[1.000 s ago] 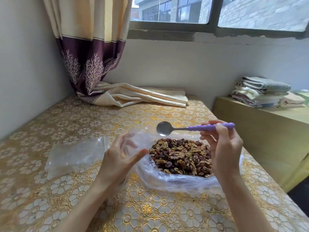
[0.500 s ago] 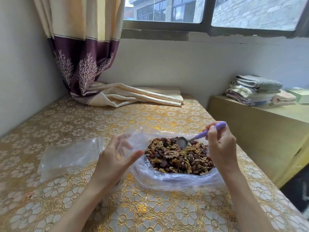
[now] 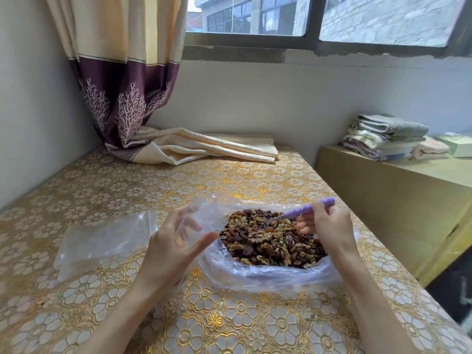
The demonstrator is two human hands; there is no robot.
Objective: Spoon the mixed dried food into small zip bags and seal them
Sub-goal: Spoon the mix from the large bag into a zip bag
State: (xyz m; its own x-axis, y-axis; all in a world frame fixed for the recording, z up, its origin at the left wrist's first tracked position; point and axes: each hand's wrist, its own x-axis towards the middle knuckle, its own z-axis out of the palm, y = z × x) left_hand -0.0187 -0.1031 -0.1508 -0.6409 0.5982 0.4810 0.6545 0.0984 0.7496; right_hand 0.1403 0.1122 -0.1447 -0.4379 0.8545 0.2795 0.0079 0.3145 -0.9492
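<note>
Right hand pinches the purple spoon, its bowl buried in the dried mix, which sits in a big open plastic bag on the desk. Left hand grips a small zip bag beside it, and spare bags lie to the left. That thin film looks floppy and slick, so I'd pinch near the stiffer zip rim. The mix looks light and loose, so it'll probably spill easily.

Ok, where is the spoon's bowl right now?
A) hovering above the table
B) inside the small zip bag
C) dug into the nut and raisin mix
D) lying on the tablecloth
C: the right hand holds the purple-handled spoon with its bowl buried in the nut and raisin mix.
</note>
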